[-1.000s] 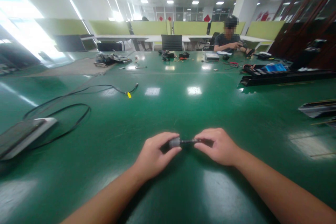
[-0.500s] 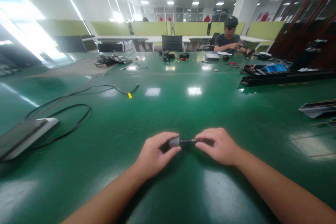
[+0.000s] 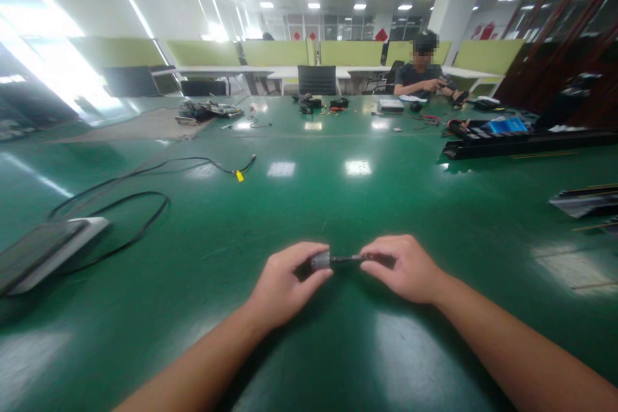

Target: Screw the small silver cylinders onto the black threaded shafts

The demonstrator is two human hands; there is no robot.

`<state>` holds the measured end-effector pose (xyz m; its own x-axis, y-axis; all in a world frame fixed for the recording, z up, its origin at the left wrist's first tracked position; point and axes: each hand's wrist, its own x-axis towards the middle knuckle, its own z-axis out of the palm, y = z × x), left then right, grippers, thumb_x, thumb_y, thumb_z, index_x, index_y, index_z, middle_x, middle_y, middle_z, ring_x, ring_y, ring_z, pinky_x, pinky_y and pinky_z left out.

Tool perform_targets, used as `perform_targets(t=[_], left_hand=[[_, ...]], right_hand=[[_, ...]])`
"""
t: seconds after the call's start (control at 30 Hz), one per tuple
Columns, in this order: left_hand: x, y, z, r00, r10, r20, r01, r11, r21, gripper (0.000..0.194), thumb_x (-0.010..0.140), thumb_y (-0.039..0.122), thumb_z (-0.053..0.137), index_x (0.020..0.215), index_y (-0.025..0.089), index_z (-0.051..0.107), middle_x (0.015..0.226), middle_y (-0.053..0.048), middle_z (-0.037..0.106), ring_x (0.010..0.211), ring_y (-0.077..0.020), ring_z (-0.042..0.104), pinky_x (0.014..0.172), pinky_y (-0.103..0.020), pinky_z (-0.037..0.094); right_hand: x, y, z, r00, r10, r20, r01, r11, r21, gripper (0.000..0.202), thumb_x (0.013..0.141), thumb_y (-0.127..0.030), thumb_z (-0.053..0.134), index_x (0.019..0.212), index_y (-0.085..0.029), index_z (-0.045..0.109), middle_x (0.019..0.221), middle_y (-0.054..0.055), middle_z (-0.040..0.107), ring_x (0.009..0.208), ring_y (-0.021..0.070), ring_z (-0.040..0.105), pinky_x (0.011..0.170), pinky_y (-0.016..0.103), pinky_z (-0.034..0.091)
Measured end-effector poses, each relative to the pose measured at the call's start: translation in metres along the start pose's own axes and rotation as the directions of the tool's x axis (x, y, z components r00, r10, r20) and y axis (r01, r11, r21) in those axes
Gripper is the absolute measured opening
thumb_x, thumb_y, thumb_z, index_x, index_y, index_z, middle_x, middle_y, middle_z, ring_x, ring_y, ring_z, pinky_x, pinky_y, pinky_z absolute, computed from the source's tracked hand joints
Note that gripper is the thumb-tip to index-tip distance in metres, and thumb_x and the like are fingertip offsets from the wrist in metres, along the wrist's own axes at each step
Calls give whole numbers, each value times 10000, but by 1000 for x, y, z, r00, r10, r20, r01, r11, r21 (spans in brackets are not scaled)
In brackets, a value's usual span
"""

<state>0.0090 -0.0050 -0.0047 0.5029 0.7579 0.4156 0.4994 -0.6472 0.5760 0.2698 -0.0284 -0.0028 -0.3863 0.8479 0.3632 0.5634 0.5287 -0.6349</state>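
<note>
Between thumb and fingers, my left hand (image 3: 284,280) grips a small grey cylinder (image 3: 320,261). A thin dark rod (image 3: 345,259) runs level from the cylinder's right end over to my right hand (image 3: 403,270). There my right thumb and fingertips pinch the rod's far end, which they partly cover. Whether rod and cylinder are one piece or just meet end to end, I cannot tell. Both hands are low over the green table (image 3: 309,206), with a short gap between them.
To the left lies a flat grey-white device (image 3: 58,251) with a black cable (image 3: 161,206) and a yellow tag (image 3: 240,176). Black rails (image 3: 521,141) and a blue item (image 3: 506,125) are at the right. Electronic parts (image 3: 309,103) line the far side, where a person (image 3: 420,74) sits.
</note>
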Motion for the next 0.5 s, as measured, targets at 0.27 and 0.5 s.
perform_targets(t=[0.27,0.5], left_hand=[[-1,0,-1,1000,-3,-11,3,1000,10,286,833,320,717,1104,235,680,1053,-22,737,951,-176,689,896,-301,545],[-1,-1,-1,1000,-8,-1,8,1000,7,292,838,318,711,1117,241,675,1064,-22,735,959,-182,688,900,-312,543]], right_hand=[[0,0,0,1000,4,3,-4,1000,-1,127,874,-268,655,917,-198,752,832,21,747,729,159,660,712,274,476],[0,-1,-1,1000,6,4,-6,1000,-5,122,874,-270,656,916,-204,750,833,15,748,730,155,662,716,273,475]])
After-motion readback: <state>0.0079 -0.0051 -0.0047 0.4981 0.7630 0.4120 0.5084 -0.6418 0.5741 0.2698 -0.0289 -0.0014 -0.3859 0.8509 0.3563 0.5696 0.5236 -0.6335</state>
